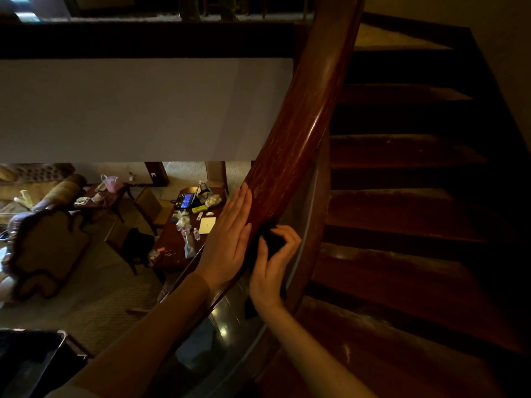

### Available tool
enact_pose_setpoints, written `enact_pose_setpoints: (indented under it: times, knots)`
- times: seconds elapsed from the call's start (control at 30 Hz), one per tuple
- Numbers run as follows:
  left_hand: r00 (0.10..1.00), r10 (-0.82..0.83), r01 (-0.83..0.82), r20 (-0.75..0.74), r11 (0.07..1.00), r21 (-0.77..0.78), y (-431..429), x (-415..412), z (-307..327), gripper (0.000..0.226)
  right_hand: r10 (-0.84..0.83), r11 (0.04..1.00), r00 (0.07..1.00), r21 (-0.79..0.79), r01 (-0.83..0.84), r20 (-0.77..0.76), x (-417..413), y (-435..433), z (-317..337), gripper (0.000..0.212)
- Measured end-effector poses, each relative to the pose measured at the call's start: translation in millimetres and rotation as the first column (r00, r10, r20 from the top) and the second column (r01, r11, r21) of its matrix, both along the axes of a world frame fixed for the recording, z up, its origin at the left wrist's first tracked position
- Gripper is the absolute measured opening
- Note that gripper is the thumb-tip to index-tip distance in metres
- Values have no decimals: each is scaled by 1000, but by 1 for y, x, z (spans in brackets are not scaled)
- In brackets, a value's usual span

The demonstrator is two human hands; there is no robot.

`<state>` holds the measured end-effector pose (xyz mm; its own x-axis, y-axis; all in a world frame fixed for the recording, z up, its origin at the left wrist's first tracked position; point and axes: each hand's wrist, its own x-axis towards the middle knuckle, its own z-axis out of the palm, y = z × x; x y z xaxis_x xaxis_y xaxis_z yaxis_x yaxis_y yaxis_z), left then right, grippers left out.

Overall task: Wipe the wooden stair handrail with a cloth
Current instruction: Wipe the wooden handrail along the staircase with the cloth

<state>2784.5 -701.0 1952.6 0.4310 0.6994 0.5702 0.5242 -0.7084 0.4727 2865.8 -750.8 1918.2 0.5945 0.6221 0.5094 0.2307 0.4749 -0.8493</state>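
A thick, dark red wooden handrail (304, 119) curves up from the lower middle toward the top of the head view. My left hand (230, 239) lies flat against the rail's left side, fingers straight and together, holding nothing. Just to its right, my right hand (273, 262) is curled around a dark cloth (271, 241) and presses it onto the rail's top and right side. Much of the cloth is hidden by my fingers and the dim light.
Dark wooden stair treads (402, 202) climb on the right. A glass panel (224, 328) sits under the rail. Far below on the left are a cluttered wooden table (175, 242) with a laptop (186, 201), chairs and a sofa (43, 248).
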Motion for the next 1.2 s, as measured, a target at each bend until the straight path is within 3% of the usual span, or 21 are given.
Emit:
enact_pose_setpoints:
  times: [0.17,0.33,0.4,0.47,0.53,0.6,0.73,0.8,0.9,1.03,1.1,1.2]
  knots:
    - [1000,5,-5,4,1000,-4,1,-1,-3,54,-194,972,978,148,180,83,35,54,54,25]
    - [1000,3,-3,1,1000,-23,-2,-1,1,55,-200,974,975,87,209,-99,86,98,112,28]
    - [1000,14,-14,-8,1000,-20,-3,0,2,55,-213,971,977,114,212,4,76,85,96,26]
    - [999,34,-34,-10,999,-21,-3,1,2,55,-153,981,961,152,119,230,52,54,61,17]
    - [998,59,-59,-7,998,-13,-4,2,0,55,-116,987,858,155,43,500,41,31,34,18]
    - [997,80,-80,-8,997,10,-5,3,-1,55,-142,986,751,157,52,644,54,40,44,21]
    - [995,99,-98,-14,994,41,-5,3,-2,56,-361,924,718,125,361,595,95,91,128,24]
    - [988,157,-157,1,987,45,-7,4,-3,56,-398,895,698,85,438,595,106,104,154,24]
    - [955,286,-285,74,958,-23,-11,6,-5,55,-316,918,578,88,387,752,90,81,132,24]
    - [938,340,-337,62,940,-59,-15,7,-5,56,-140,986,312,104,130,940,59,22,65,26]
    - [920,384,-375,80,921,-106,-18,8,-5,57,-139,983,309,92,160,941,63,28,75,25]
    - [887,453,-433,90,883,-182,-22,10,-6,59,-236,899,391,47,436,889,70,60,123,30]
